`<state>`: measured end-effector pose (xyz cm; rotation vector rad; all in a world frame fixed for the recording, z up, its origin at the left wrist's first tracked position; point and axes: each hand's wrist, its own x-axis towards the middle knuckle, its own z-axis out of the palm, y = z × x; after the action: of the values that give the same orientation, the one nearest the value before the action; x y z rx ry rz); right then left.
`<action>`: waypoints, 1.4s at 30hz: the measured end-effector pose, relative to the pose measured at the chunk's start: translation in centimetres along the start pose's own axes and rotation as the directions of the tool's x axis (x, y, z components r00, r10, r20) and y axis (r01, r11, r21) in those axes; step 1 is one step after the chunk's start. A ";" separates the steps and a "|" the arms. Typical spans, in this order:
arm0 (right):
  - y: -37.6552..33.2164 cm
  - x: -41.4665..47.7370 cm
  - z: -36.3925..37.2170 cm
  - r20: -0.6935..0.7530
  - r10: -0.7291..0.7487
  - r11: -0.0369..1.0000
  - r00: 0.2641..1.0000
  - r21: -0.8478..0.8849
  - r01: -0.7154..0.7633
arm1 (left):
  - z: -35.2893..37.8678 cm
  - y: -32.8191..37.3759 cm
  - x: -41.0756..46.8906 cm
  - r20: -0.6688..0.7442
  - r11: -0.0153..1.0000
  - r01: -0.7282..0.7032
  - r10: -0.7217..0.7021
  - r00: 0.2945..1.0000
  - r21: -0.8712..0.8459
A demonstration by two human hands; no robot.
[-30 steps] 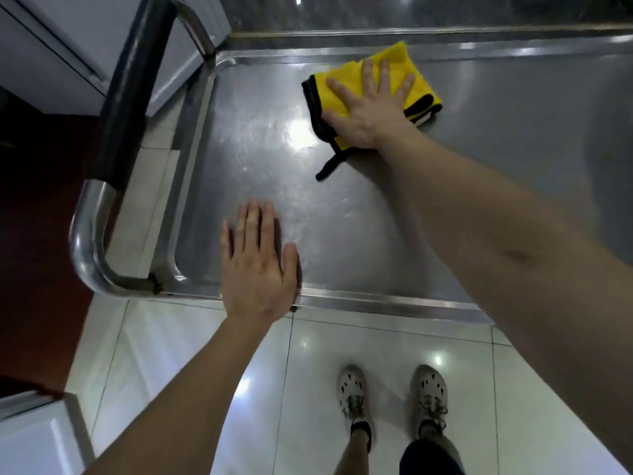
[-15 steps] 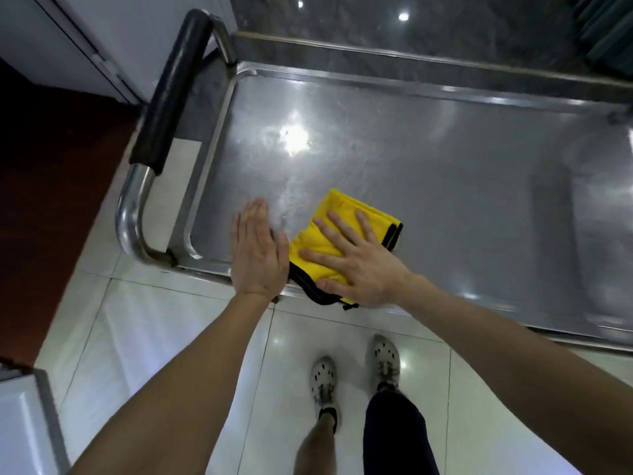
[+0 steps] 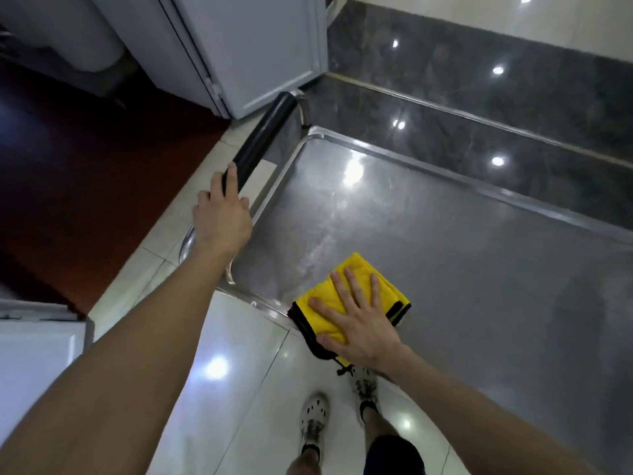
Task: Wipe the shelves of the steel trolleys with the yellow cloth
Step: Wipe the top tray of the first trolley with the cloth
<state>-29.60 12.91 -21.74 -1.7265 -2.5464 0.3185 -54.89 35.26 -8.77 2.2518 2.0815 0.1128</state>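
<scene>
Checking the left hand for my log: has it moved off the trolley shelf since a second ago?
Yes. The left hand left the shelf near its front rim and went leftward to hold the trolley handle.

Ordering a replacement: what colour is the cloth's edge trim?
Black, around the yellow cloth; head view.

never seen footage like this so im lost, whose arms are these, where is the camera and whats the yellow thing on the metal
No machine here: a person wears a camera on the head, so the picture looks down along their own arms. The right hand presses flat on a folded yellow cloth at the near edge of a steel trolley shelf, to wipe it. The left hand holds the trolley handle, fingers curled over it at the end of its black grip. Below are the person's shoes on white floor tiles.
</scene>
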 end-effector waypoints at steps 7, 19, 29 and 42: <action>6.2 10.1 -1.5 0.009 -0.270 0.963 0.963 -0.021 0.270 | 0.6 -2.1 0.5 -0.033 0.999 0.014 -0.015 0.999 -0.046; 11.0 33.3 -5.2 0.058 0.189 0.982 0.980 0.009 -0.190 | 0.5 -2.2 1.0 0.078 0.997 0.011 -0.005 0.997 -0.079; -7.0 19.5 0.2 0.007 -0.121 0.993 0.993 0.014 0.120 | -0.1 -2.2 0.7 0.076 0.997 -0.037 0.042 0.996 -0.068; -7.6 3.3 0.1 0.087 0.132 0.990 0.987 -0.069 -0.126 | 1.4 -3.2 2.0 0.086 0.978 -0.205 0.202 0.976 0.024</action>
<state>-37.77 13.22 -20.60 -1.9493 -2.5375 0.3335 -57.80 37.53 -10.49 2.4391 1.8214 -0.0035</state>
